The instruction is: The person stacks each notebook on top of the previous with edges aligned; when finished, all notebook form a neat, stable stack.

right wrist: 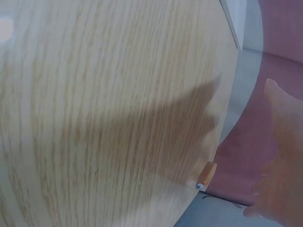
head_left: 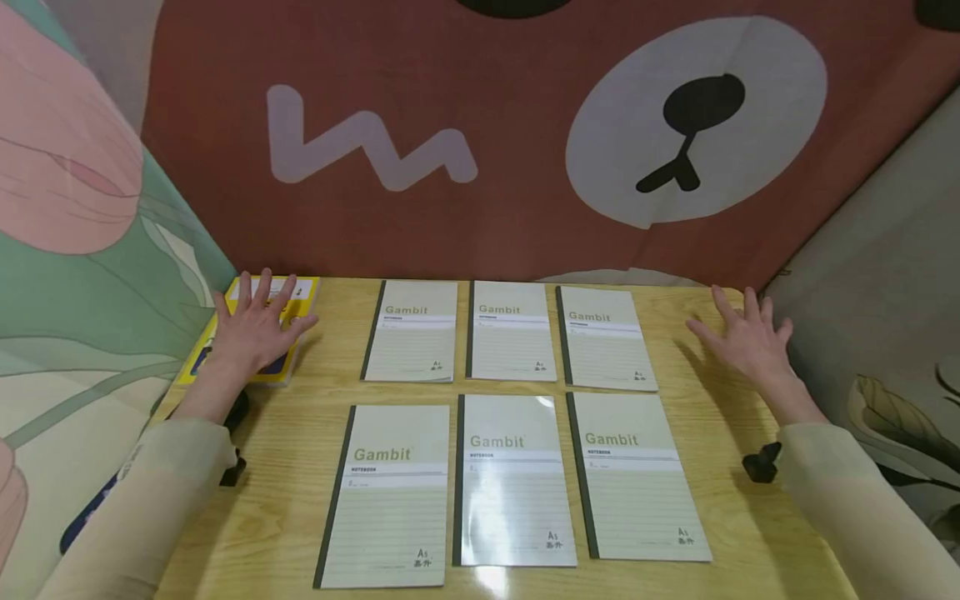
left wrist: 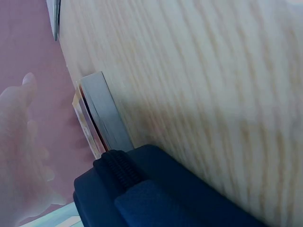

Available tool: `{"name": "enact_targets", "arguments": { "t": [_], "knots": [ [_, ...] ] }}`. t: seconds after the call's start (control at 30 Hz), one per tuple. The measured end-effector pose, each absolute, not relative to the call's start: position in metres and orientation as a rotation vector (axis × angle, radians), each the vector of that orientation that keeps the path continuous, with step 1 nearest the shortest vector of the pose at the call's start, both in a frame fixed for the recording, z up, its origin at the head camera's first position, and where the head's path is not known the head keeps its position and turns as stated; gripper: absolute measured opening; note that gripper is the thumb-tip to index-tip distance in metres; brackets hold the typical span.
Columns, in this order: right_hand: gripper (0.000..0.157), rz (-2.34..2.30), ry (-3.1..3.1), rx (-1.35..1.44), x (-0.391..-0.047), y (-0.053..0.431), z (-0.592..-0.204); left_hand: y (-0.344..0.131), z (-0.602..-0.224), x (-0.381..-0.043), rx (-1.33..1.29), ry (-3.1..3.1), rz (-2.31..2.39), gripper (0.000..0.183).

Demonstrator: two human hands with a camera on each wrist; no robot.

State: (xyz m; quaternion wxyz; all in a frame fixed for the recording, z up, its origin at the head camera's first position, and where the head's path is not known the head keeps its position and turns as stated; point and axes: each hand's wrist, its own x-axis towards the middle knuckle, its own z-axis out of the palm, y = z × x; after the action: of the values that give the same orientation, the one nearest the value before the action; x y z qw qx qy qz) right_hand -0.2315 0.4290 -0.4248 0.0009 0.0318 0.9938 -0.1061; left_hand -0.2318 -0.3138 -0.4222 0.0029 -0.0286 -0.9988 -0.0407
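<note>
My left hand (head_left: 258,329) is held with fingers spread above a yellow-covered book (head_left: 303,292) at the table's back left corner. In the left wrist view this hand (left wrist: 21,151) stands apart from the book's page edge (left wrist: 109,113). Over the right side of the table, my right hand (head_left: 750,342) is also spread and holds nothing; it shows at the right edge of the right wrist view (right wrist: 286,151). Between the hands lie several Gambit notebooks in two rows of three, among them a back-row notebook (head_left: 513,342) and a front-row notebook (head_left: 513,500), all with dark spines at left.
A dark zippered case (left wrist: 137,189) lies near the left wrist, beside the book. A small orange-brown object (right wrist: 207,175) sits at the table's edge in the right wrist view. Printed cloth (head_left: 525,208) hangs behind the wooden table (head_left: 705,450) and along both sides.
</note>
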Motion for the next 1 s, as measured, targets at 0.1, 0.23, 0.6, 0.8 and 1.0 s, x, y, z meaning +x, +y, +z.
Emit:
{"name": "enact_targets", "arguments": {
  "t": [0.1,0.23,0.6,0.8,1.0],
  "knots": [
    [0.093,-0.332,3.120,0.098,-0.231,0.429,-0.425,-0.313,-0.422,-0.231,-0.090,-3.126,-0.132,0.091],
    [0.092,-0.336,3.122,0.100,-0.230,0.429,-0.424,-0.309,-0.421,-0.231,-0.098,-3.113,-0.164,0.090],
    [0.090,-0.511,3.118,0.111,-0.229,0.411,-0.427,-0.240,-0.409,-0.244,-0.220,-3.090,-0.455,0.086],
    [0.090,-0.619,3.074,0.135,-0.229,0.398,-0.425,-0.186,-0.409,-0.250,-0.261,-3.032,-0.657,0.080],
    [0.088,-0.644,3.065,0.050,-0.235,0.386,-0.421,-0.137,-0.408,-0.255,-0.292,-2.991,-0.885,0.076]
  ]
}}
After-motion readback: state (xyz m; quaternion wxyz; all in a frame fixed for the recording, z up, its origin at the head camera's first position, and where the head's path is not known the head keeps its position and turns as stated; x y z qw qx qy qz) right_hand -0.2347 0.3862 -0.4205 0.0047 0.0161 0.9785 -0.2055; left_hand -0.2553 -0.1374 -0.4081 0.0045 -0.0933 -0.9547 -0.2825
